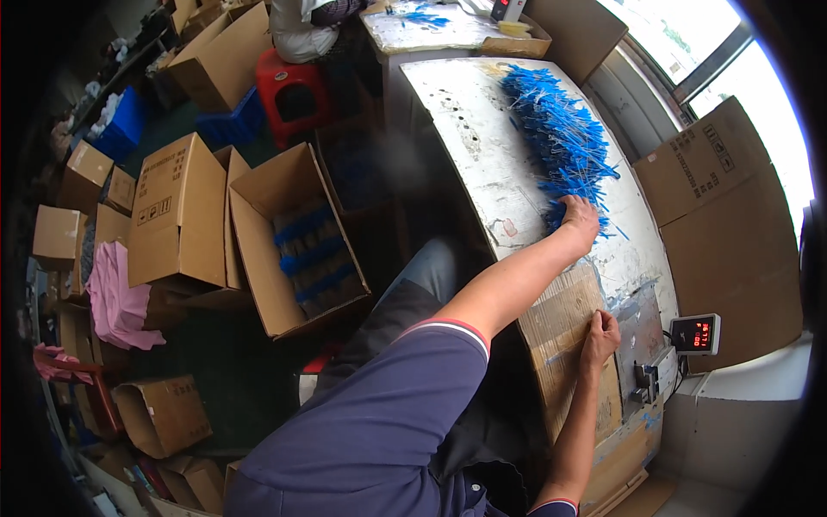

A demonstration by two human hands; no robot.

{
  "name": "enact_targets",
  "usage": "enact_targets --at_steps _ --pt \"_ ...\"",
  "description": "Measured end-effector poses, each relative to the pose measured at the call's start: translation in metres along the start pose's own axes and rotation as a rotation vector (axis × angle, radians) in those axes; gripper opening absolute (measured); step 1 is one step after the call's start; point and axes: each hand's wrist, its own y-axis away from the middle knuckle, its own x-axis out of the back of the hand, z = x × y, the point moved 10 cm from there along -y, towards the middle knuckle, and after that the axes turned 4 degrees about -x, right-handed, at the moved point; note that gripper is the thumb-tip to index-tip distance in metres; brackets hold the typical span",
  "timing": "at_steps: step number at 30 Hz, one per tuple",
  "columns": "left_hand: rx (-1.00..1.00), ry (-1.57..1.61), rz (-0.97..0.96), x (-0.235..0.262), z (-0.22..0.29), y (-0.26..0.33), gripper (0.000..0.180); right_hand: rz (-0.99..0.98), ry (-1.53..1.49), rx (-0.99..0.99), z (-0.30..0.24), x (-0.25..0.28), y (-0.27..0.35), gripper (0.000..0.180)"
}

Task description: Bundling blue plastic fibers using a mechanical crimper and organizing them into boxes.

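A long heap of thin blue plastic strips (560, 129) with pale, fine ends lies along the white worktable (465, 164). My left hand (582, 217) reaches to the near end of this heap, its fingers bent down and closed on some strips; the fingertips are partly hidden among them. Nearer to me, my right hand (601, 336) hovers over or rests on a flat cardboard sheet (560, 323), thumb and fingers pinched together. Whatever that pinch holds is too small to make out. Beside it, a small metal fixture (646, 382) stands on the table's right side.
A small device with a red digital display (694, 334) sits by the table's right edge, before upright cardboard (724, 224). On my left, an open carton (284, 233) holds bundled blue pieces. Farther off are a red stool (293, 96) and another person's white sleeve (301, 39).
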Motion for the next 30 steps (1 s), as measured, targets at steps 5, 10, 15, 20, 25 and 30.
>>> enact_targets --at_steps 5,10,15,20,25,30 --pt "-0.044 -0.059 0.131 -0.004 0.003 0.0 0.05 -0.213 -0.353 -0.467 0.01 -0.042 -0.037 0.046" --pt "0.043 0.02 0.241 0.005 -0.012 0.0 0.05 -0.128 -0.145 -0.302 -0.038 -0.075 -0.094 0.069" --pt "-0.079 0.348 0.249 0.007 -0.013 0.007 0.035 -0.186 -0.119 -0.23 -0.033 -0.115 -0.135 0.065" --pt "-0.081 0.36 0.186 -0.004 -0.035 0.014 0.04 -0.14 -0.089 -0.262 -0.055 -0.141 -0.144 0.048" --pt "-0.131 0.222 0.211 0.011 -0.019 0.02 0.036 -0.188 -0.204 -0.318 -0.049 -0.125 -0.164 0.042" --pt "-0.17 0.116 0.303 0.014 -0.014 0.028 0.034 -0.261 0.022 -0.125 -0.066 -0.127 -0.179 0.04"
